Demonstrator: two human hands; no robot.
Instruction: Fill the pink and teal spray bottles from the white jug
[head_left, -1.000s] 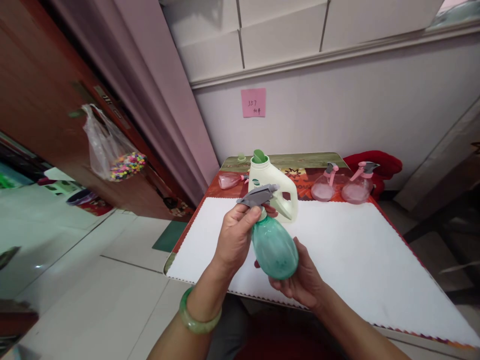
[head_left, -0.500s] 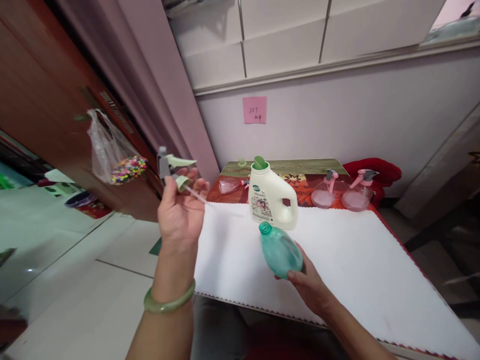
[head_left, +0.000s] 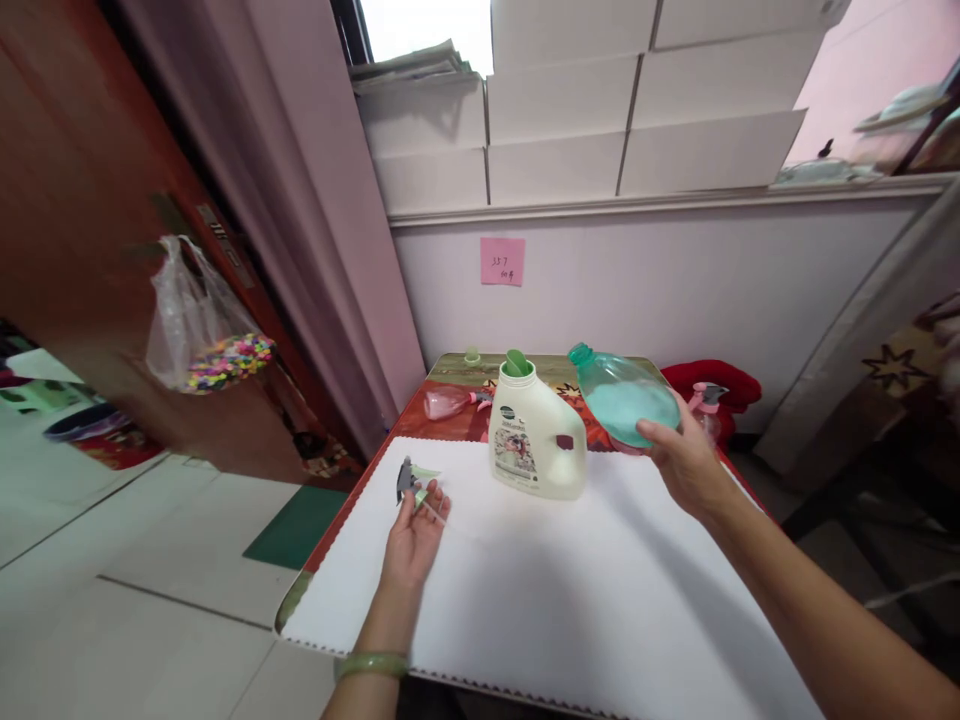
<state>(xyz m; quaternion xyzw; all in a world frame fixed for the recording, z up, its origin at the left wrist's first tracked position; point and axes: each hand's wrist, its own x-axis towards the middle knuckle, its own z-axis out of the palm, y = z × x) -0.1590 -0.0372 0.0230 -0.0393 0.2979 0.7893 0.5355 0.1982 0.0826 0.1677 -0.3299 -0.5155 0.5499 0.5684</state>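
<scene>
Left hand [head_left: 414,545] pinches spray head [head_left: 406,480]; right hand [head_left: 691,467] grasps open bottle [head_left: 626,400] near jug [head_left: 534,440]. Likely pre-pour; calls for steady tilting.

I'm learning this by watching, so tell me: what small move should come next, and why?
Probably the left hand should lay the spray head on the white mat. It already holds it low over the mat, while the right hand holds the green bottle, uncapped and tilted, near the cream jug. That would free a hand to steady the jug.
</scene>
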